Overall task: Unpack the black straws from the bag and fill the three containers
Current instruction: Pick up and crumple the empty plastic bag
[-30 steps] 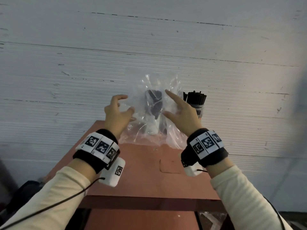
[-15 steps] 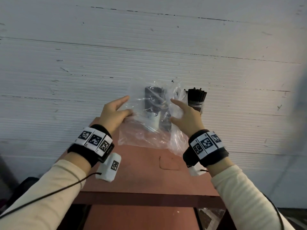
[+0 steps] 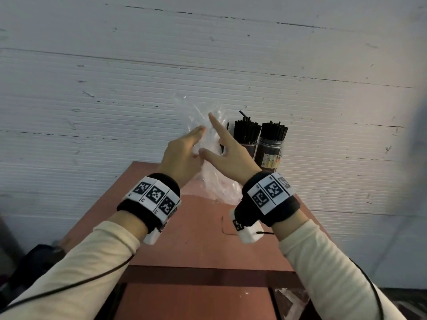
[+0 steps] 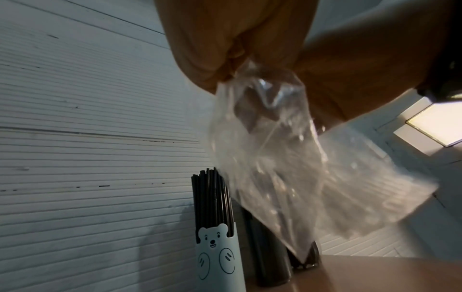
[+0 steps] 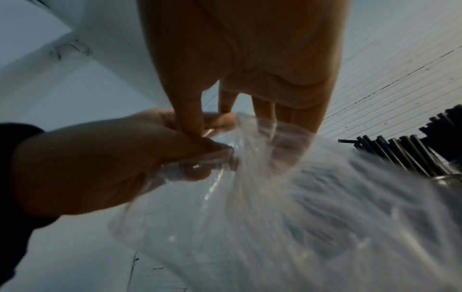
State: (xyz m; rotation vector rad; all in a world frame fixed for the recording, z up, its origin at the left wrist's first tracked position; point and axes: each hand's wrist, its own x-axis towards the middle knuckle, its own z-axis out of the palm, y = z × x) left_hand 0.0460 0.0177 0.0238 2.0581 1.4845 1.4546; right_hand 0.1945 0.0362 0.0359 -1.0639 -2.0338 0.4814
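A white ribbed wall panel (image 3: pixel 138 65) backs a reddish-brown table (image 3: pixel 196 239). Above the table's far end we hold a crumpled clear plastic bag (image 3: pixel 217 181) in the air.

A moment ago a dark bundle showed inside the film. Now we see none, and the bag hangs limp and see-through. The hands, then spread to either side of it, have closed in on its top.

The left hand (image 3: pixel 182 155) has its fingers curled round the gathered film, clamped on it. The right hand (image 3: pixel 233 158) is not clamped: its fingers are straight and apart against the film, and its thumb tip meets the left hand's grip.

The black straws (image 3: pixel 246 131) stand upright in containers at the table's far edge:
- A clear round jar (image 3: pixel 248 147) is packed full.
- A second clear jar (image 3: pixel 271 153), touching or just beside the first, is also packed full.
- A white cup printed with a smiling bear face (image 4: pixel 217 254) holds its own bunch in the left wrist view. In the head view it is hidden behind the hands.

We judge the filling done or nearly done, with the empty bag left to set aside.

As for writing, the second jar carries a yellowish paper label (image 3: pixel 271 160) too small to read. The black-and-white square markers on the wrist bands (image 3: pixel 153 196) are patterns, not words. We find no brand name.
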